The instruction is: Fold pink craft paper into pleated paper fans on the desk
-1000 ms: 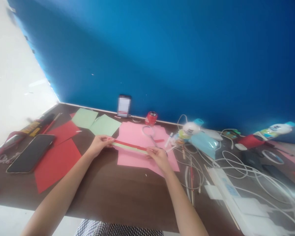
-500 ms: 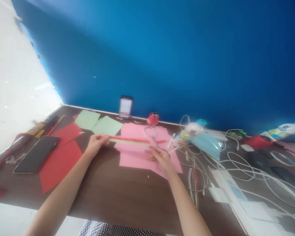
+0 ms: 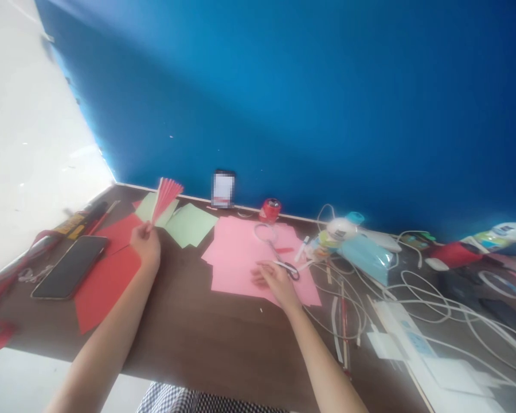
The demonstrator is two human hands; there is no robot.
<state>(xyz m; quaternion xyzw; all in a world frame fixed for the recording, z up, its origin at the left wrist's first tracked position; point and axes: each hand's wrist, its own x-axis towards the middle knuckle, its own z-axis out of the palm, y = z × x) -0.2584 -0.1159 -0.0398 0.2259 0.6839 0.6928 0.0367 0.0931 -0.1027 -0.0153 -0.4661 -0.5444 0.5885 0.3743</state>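
A pleated red paper fan (image 3: 167,197) with a pale edge stands spread upward from my left hand (image 3: 146,241), pinched at its lower end. It partly covers a light green sheet behind it. My right hand (image 3: 277,282) hovers over or rests on the stack of pink paper (image 3: 232,258), fingers stretched out and somewhat blurred. Beside it lie scissors (image 3: 293,272), of which a black handle loop shows. A short red strip (image 3: 284,250) and a white marker (image 3: 301,249) lie on the stack's right side.
Red sheets (image 3: 107,281) and a dark phone (image 3: 71,267) lie on the left. A red can (image 3: 270,210) and a propped-up phone (image 3: 223,188) stand by the blue wall. Glue bottles, a blue packet (image 3: 367,257), tangled white cables and a power strip (image 3: 406,327) crowd the right.
The folded paper was stretched flat between both hands. My right hand has let go of it; my left hand has moved left and turned it up, and its pleats have spread.
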